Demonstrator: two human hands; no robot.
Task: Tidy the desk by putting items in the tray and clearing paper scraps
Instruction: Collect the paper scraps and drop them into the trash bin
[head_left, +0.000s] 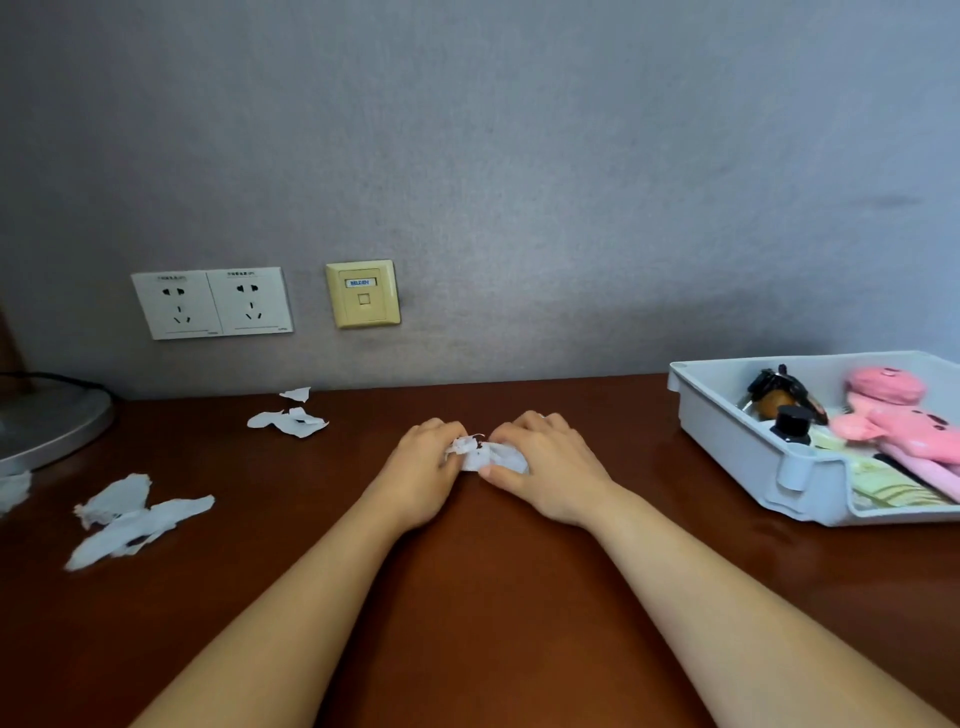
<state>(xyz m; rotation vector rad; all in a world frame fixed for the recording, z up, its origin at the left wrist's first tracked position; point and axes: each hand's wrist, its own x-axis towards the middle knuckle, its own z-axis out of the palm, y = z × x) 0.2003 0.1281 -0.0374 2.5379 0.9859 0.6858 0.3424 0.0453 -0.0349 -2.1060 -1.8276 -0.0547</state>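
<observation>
Fingers (441, 430) of left hand (418, 475) and right hand (548, 467) curl round paper wad (488, 458), mid-desk (467, 597), probably compacting it for one carry. Loose scraps (135, 519) wait far left; tray (727, 441) right, already loaded.

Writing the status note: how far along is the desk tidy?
Done: pink toy and dark bottle sit in the tray. In hand: left hand and right hand pinch a paper wad. Left: torn scraps on the desk at left, more by the wall.
</observation>
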